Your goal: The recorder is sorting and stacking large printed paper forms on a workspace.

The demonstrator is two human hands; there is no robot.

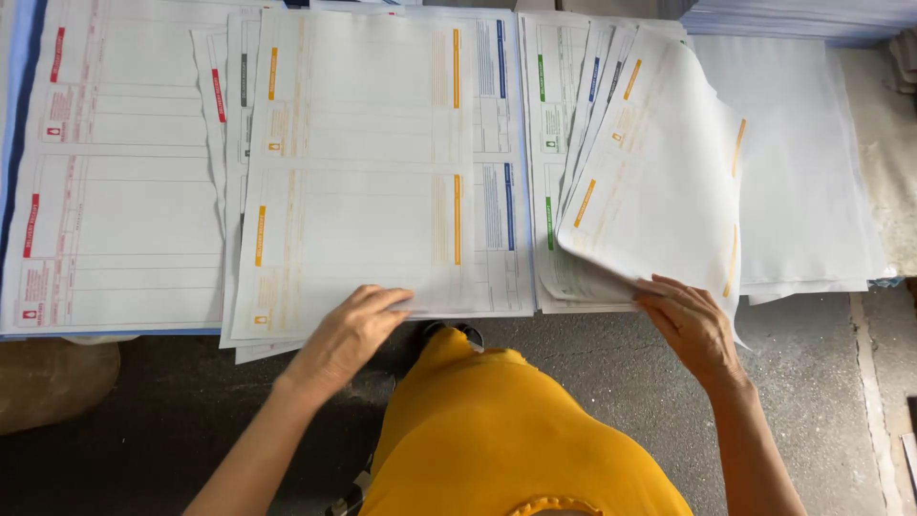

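My left hand (351, 332) rests with fingers spread on the near edge of a sheet with orange bars (363, 162), which tops the middle pile of printed forms. My right hand (690, 323) pinches the lower corner of another orange-barred sheet (659, 182), lifted and curling over the fanned pile with green and blue bars (554, 124). A red-barred pile (115, 172) lies at the far left.
A stack of plain white paper (802, 162) sits to the right, with another paper stack (802, 14) at the top right corner. My yellow clothing (497, 430) fills the lower middle. Dark concrete floor (172, 401) runs below the piles, and a brown bag (48, 377) lies at the lower left.
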